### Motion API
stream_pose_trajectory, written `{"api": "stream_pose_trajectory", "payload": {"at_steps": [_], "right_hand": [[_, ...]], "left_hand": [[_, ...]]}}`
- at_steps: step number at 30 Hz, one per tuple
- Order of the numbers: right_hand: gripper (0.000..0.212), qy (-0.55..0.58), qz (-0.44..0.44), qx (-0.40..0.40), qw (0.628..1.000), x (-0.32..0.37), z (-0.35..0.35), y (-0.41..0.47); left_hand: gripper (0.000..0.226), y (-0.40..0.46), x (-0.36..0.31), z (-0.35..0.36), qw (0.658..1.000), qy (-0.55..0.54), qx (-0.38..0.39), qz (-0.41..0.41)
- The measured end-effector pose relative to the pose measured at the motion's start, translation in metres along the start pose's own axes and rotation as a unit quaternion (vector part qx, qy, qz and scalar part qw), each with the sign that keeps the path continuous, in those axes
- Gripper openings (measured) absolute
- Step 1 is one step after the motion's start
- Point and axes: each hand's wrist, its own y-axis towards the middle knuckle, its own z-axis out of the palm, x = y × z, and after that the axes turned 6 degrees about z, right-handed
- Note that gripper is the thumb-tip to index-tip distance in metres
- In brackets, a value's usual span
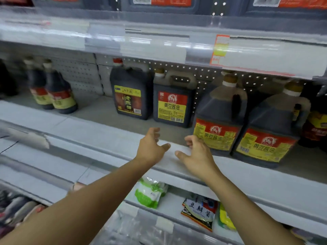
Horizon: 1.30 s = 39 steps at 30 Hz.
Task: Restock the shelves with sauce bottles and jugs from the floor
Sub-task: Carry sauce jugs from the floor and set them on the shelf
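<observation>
Both my hands are empty, fingers loosely spread: left hand point(152, 147), right hand point(196, 152) at the shelf point(109, 138) edge. I judge a jug point(218, 121) just placed; next, fetch another from the floor.

Middle shelf: four dark jugs point(174, 103) are counted, plus two small bottles point(61, 93) at left. Lower shelf, bottom centre: three pouches point(150, 193) are seen. Two hands point(151, 147) are counted mid-frame.

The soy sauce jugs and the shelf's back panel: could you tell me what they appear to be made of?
Soy sauce jugs: likely translucent plastic, dark liquid showing through moulded handles, glossy paper labels. Back panel: probably painted metal pegboard, with regular punched holes.
</observation>
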Motion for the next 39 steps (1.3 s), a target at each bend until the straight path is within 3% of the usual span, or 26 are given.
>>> {"api": "stream_pose_trajectory", "payload": {"at_steps": [16,29,39], "right_hand": [[0.052,0.030,-0.174,0.185,0.967,0.175,0.180,-0.026],[0.051,-0.045,-0.144,0.334,0.931,0.276,0.408,-0.101],[0.053,-0.130,-0.117,0.427,0.887,0.254,0.557,-0.129]], "left_hand": [[0.051,-0.075,0.163,-0.213,0.963,-0.034,-0.211,-0.168],[0.032,-0.151,0.349,-0.374,0.921,-0.035,-0.260,-0.290],[0.035,-0.185,0.486,-0.376,0.876,-0.109,-0.281,-0.377]]}}
